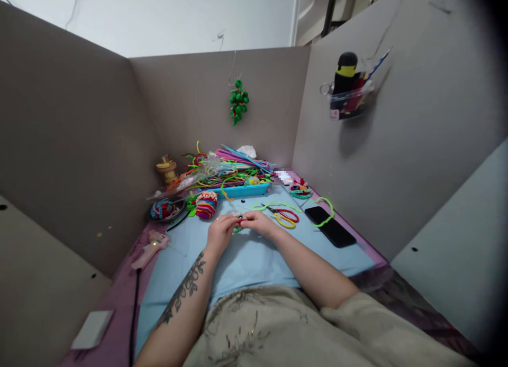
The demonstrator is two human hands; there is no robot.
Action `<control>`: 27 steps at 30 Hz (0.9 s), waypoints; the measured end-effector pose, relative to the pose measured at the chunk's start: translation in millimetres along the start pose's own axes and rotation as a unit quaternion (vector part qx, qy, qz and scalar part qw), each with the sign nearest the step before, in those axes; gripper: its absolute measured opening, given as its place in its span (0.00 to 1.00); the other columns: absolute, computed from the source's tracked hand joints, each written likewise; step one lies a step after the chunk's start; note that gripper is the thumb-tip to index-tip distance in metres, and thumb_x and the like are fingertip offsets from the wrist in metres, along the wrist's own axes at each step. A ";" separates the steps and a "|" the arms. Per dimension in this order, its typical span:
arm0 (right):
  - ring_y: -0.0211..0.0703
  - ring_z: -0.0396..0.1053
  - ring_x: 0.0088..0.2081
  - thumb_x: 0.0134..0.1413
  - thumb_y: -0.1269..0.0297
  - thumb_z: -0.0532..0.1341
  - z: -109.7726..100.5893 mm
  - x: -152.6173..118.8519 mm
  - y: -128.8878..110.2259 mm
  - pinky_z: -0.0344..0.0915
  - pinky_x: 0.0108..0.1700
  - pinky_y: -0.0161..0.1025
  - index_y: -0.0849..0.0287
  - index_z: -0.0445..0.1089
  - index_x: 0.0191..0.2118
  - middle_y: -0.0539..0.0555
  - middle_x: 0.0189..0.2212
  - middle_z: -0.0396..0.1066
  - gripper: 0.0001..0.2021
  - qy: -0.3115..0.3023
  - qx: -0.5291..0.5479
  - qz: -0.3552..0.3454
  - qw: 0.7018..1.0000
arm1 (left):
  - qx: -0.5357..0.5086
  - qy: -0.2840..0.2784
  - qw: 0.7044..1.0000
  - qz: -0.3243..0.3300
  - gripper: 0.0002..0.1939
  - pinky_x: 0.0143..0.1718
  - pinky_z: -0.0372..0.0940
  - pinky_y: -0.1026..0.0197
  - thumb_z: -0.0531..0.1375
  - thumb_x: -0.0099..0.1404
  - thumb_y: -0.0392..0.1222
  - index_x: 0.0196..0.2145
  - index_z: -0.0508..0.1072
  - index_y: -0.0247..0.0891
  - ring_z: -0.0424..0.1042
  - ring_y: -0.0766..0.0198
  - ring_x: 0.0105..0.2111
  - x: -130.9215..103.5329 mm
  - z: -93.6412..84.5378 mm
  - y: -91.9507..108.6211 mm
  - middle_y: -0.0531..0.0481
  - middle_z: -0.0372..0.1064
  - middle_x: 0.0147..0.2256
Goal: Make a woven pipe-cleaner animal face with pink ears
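Over the middle of the blue cloth (254, 261), my left hand (221, 229) and my right hand (260, 222) meet with pinched fingertips. Between them is a small red fuzzy piece (241, 222), mostly hidden by the fingers. Bits of pale green show behind and below it; whether they belong to the same piece I cannot tell. To the right of my right hand lie scissors (286, 218) with one red and one yellow handle loop, beside a bright green pipe cleaner. A striped, multicoloured fuzzy ball (206, 205) sits left of and beyond my left hand.
Behind is a blue tray (246, 190) heaped with pipe cleaners (234, 168). A black phone (331, 227) lies right, a pink glue gun (151, 249) left with its cord trailing. Grey partitions enclose the table. A green ornament (238, 101) and a tool holder (350, 103) hang on them.
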State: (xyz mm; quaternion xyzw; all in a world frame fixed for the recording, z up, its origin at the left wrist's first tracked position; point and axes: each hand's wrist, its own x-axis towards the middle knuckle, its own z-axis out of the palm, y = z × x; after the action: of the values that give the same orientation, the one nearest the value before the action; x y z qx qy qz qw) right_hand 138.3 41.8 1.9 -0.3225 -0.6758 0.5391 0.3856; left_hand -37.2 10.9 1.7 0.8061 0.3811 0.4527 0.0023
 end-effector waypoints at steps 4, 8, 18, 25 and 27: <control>0.32 0.56 0.22 0.39 0.61 0.63 0.2 0.4 0.7 0.52 0.29 0.32 0.63 0.68 0.21 0.45 0.17 0.61 0.10 0.008 0.008 0.010 1.000 | -0.024 -0.003 1.000 -0.010 0.10 0.40 0.65 0.58 0.54 0.63 0.37 0.37 0.75 0.41 0.71 0.61 0.38 1.0 1.7 0.9 0.46 0.74 0.36; 0.35 0.62 0.26 0.41 0.58 0.63 3.1 3.6 5.2 0.56 0.33 0.34 0.64 0.71 0.25 0.49 0.21 0.67 0.12 0.021 0.042 -0.014 0.999 | -0.086 0.023 0.993 -0.081 0.10 0.38 0.66 0.59 0.54 0.62 0.38 0.39 0.74 0.40 0.71 0.61 0.39 2.2 6.1 0.7 0.45 0.73 0.38; 0.33 0.57 0.23 0.45 0.58 0.61 11.6 4.1 1.7 0.52 0.27 0.32 0.63 0.68 0.22 0.46 0.17 0.62 0.13 0.132 -0.037 -0.055 0.989 | -0.168 0.075 0.945 -0.270 0.11 0.29 0.66 0.64 0.60 0.54 0.44 0.31 0.76 0.34 0.72 0.61 0.31 7.4 3.9 11.3 0.46 0.74 0.29; 0.35 0.60 0.24 0.45 0.57 0.61 15.2 4.1 4.0 0.55 0.30 0.33 0.64 0.71 0.25 0.49 0.20 0.66 0.13 0.115 -0.020 -0.050 0.992 | -0.238 0.063 0.917 -0.313 0.09 0.31 0.67 0.62 0.61 0.52 0.42 0.29 0.76 0.34 0.72 0.62 0.27 9.1 5.2 12.7 0.48 0.75 0.27; 0.35 0.60 0.25 0.44 0.57 0.61 15.2 4.8 6.7 0.55 0.29 0.33 0.64 0.71 0.24 0.49 0.20 0.66 0.12 0.115 -0.028 -0.051 0.992 | -0.258 0.061 0.908 -0.324 0.09 0.29 0.66 0.63 0.62 0.51 0.42 0.28 0.76 0.33 0.72 0.63 0.26 8.0 7.2 10.1 0.48 0.74 0.25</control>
State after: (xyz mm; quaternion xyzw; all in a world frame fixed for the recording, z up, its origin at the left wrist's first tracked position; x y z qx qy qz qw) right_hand 122.8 40.0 -5.6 -0.3583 -0.6572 0.4588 0.4788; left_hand -23.4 11.1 6.9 0.5804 0.4905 0.5577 0.3340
